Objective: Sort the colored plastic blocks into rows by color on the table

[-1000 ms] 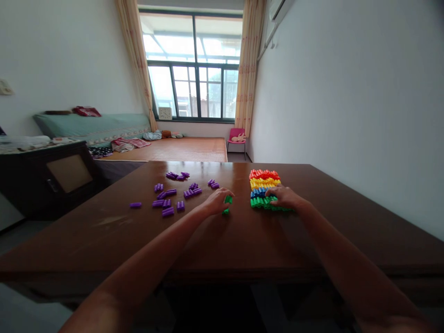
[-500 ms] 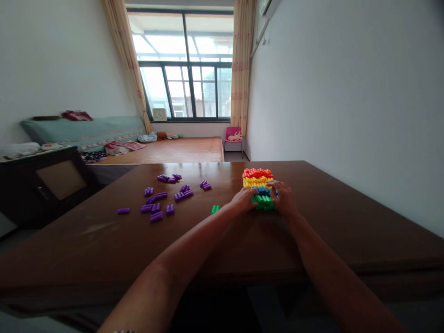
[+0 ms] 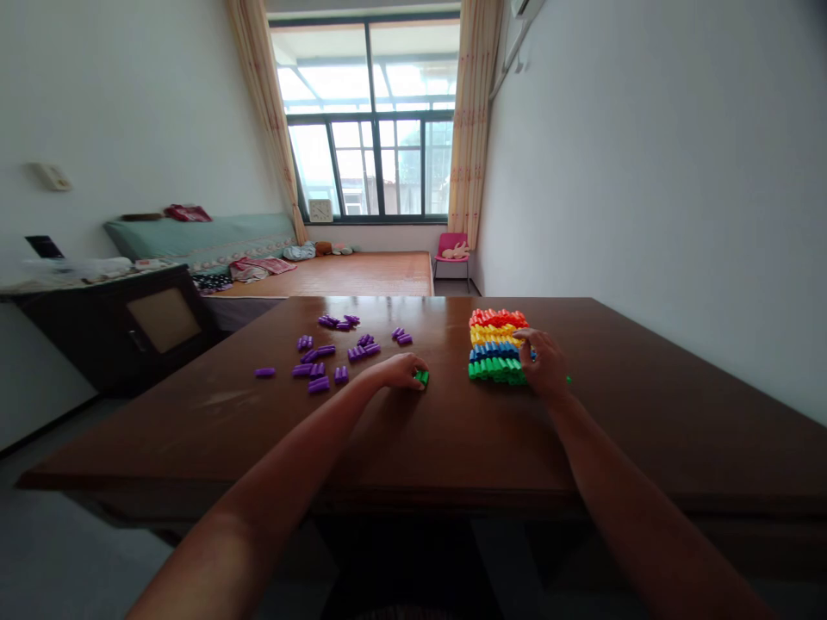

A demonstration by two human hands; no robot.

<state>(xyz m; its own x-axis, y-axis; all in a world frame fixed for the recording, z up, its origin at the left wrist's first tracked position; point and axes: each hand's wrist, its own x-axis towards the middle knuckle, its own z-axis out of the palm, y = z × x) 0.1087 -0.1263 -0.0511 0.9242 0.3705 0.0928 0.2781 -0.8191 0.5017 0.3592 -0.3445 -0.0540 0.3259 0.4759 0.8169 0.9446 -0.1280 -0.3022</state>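
Green plastic tube pieces (image 3: pixel 422 376), short and cylinder-shaped, lie on the dark brown wooden desk (image 3: pixel 452 430) right at the fingertips of the left hand (image 3: pixel 399 372), which curls down over them; whether its fingers actually pinch a piece or only rest on it cannot be told from here. These pieces sit to the left of the striped block of stacked plastic tubes (image 3: pixel 496 344), a flat mat banded red at the far end, then yellow, blue and green nearest the person. The tubes in that block run with their long axes pointing away from the person, and the loose green pieces seem to lie roughly the same way. The right hand (image 3: pixel 546 363) rests against the block's right edge, fingers bent onto the blue and green rows, holding nothing clear of the mat. So the left hand is the nearer one to the loose green pieces, and the block lies just to their right. Farther left of the block, scattered purple plastic tubes (image 3: pixel 332 349) dot the glossy desk. Beyond the block stand a low wooden bed platform (image 3: pixel 349 274), a small pink chair (image 3: pixel 453 251) and a tall curtained window (image 3: pixel 381 142).
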